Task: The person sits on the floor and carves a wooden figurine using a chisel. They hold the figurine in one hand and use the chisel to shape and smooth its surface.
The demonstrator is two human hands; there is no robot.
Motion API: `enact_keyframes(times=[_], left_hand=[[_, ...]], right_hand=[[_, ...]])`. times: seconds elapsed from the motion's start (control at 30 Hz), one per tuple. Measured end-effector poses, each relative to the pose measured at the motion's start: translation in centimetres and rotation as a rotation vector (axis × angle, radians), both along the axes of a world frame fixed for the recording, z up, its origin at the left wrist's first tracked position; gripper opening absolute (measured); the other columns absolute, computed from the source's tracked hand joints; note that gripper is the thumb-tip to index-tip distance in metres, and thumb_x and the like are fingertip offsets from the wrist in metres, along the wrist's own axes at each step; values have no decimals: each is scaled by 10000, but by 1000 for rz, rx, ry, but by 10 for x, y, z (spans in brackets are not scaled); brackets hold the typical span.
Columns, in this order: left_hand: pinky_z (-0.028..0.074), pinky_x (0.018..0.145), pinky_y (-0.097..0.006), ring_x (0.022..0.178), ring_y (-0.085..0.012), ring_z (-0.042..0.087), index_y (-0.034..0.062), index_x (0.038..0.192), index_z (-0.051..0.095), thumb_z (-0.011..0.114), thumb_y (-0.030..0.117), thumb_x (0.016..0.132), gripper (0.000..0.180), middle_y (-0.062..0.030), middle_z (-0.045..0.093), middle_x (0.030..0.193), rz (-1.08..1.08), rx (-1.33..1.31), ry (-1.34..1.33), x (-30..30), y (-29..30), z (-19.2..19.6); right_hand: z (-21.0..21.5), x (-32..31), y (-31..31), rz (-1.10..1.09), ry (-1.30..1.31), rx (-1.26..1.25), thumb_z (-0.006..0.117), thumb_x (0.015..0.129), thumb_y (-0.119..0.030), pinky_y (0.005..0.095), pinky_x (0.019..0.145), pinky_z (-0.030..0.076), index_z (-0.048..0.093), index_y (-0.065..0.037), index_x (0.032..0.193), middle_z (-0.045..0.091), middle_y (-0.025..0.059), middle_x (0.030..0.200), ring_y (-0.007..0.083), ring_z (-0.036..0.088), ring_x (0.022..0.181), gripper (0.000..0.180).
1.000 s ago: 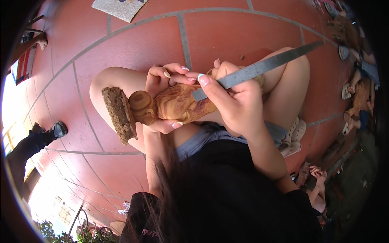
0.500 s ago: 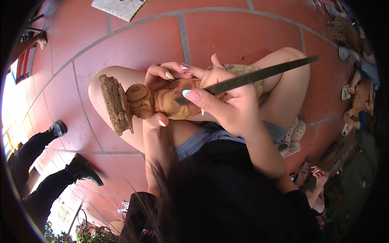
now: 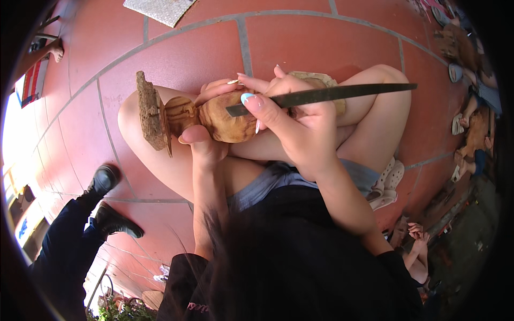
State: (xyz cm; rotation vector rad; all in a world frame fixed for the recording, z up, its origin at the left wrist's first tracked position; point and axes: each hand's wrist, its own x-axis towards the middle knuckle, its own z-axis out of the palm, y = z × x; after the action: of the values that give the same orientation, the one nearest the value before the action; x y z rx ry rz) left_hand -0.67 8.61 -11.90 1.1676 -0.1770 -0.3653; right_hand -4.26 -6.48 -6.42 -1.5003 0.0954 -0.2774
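Across my crossed legs lies a carved wooden figure, with a smooth rounded body and a rough, bark-like slab at its left end. My left hand is closed round the narrower part beside the slab, thumb on the near side and fingers on the far side. In my right hand is a long, flat, dark metal file, pinched under the thumb. Its left tip is over the figure's body; whether it touches the wood I cannot tell. The right hand hides the figure's right part, beyond which a paler rough end shows.
Red floor tiles surround me. A bubble-wrap sheet lies at the far edge. To the left stands a person in dark trousers and black shoes. Pale clogs are by my right side. Other people and wooden pieces line the right.
The figure has turned, its slab end rising in the picture, and my left hand has shifted with it. The file has tilted flatter. At the left, the person's shoes have moved.
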Motion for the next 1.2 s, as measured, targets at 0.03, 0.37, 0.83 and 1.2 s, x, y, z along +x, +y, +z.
enact_keyframes(times=[0.03,0.37,0.83,1.2], left_hand=[[448,983,-427,1150,-257,514,-9,1159,578,399,849,658,1010,-133,504,1213,-3,-11,12,0,0,0],[439,965,-401,1118,-229,519,-2,1179,570,433,822,694,966,-98,517,1165,4,-124,61,-2,1,-9],[423,951,-392,1079,-218,517,22,1183,584,411,815,720,934,-91,523,1099,-6,-80,-13,-5,3,-11],[420,954,-388,1083,-209,510,32,1173,593,426,824,710,931,-84,520,1097,-12,-15,-78,-2,1,-4]], right_hand=[[0,2,1,1,14,-2,719,828,-140,351,888,365,636,-58,699,637,-3,638,170,675,896,173],[-2,14,5,65,52,70,707,836,-123,230,605,440,632,-6,723,623,29,614,78,589,637,179],[-3,13,4,28,-46,-83,684,858,-121,257,731,429,620,-5,717,610,26,623,76,512,571,193],[1,6,2,-16,123,173,700,852,-186,277,780,399,646,-21,754,622,8,650,82,544,608,199]])
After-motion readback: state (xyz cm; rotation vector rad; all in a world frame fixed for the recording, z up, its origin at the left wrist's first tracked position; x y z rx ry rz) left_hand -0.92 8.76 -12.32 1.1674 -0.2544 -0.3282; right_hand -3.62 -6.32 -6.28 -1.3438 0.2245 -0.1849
